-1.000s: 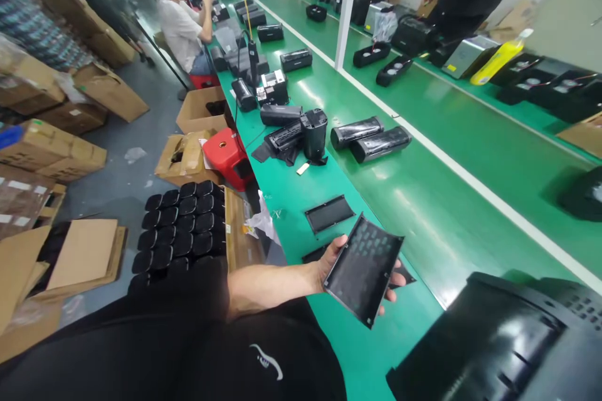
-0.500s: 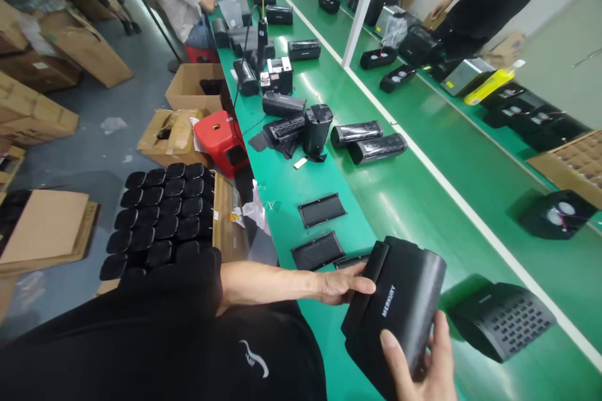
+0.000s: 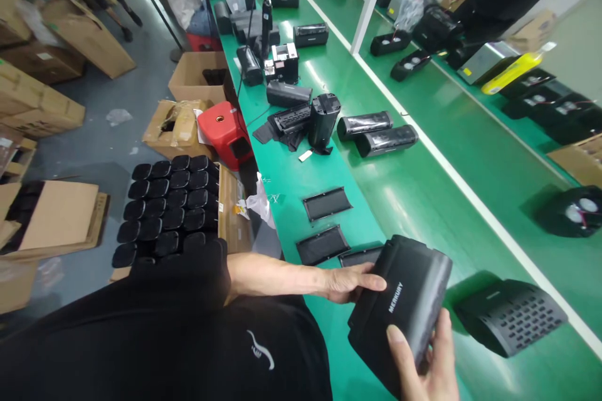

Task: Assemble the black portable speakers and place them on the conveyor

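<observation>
A black speaker casing [image 3: 405,307] with white MERKURY lettering is tilted in front of me, over the bench edge. My left hand [image 3: 350,282] grips its left edge, thumb on the front face and the other fingers partly hidden behind. Around the lower right side wraps my right hand [image 3: 430,360], its thumb pressed on the face. Just beyond my left hand, a dark panel [image 3: 360,255] lies partly covered by the casing. Two more flat black panels, a near one [image 3: 323,244] and a far one [image 3: 327,203], rest on the green bench.
Right of my hands, a black casing with a slotted end [image 3: 512,319] lies on the green conveyor [image 3: 423,200]. Further up are two casings [image 3: 386,140] and an upright one [image 3: 324,122]. A red stool [image 3: 224,135] and stacked black units [image 3: 169,207] are at left. Other people work beyond.
Along the casing's left side, a raised black strip now looks flush with the face. Both hands keep their hold; the whole view has shifted slightly.
</observation>
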The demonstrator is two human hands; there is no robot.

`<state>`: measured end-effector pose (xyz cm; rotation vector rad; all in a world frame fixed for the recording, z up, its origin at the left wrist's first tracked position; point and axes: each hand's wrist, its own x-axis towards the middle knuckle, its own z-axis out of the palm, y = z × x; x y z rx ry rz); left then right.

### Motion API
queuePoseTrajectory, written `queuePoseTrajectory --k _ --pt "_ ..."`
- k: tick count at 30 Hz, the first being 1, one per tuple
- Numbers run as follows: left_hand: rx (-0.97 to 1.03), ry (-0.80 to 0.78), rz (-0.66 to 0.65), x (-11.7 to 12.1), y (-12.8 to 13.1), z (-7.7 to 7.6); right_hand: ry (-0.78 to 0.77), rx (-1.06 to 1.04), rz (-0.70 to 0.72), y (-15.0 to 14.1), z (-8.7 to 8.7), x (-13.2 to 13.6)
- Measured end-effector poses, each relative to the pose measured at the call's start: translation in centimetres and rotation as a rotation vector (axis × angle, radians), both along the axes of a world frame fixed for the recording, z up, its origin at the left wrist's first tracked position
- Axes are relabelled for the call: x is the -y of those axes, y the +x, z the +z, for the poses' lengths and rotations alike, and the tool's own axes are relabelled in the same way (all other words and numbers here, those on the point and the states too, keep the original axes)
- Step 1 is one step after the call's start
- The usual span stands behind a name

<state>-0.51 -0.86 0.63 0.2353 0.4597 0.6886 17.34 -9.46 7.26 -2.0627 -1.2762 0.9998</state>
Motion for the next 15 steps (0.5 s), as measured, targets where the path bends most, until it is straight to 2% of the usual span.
queuePoseTrajectory --k 3,7,12,15 --pt "-0.042 0.013 0.019 0.2 0.2 -0.1 -0.043 -0.017 -0.032 -0.8 1.1 -0.2" --pt "-0.053 -0.002 0.024 0.3 0.5 -0.2 -0.146 -0.15 -0.083 -1.3 1.9 -1.4" --pt "-0.097 -0.033 0.096 -0.2 1.2 -0.3 -0.111 -0.324 -0.095 -0.3 0.5 -1.4" --pt "-0.158 -0.09 0.213 -0.6 1.2 0.0 0.008 -0.381 -0.277 -1.7 -1.0 0.7"
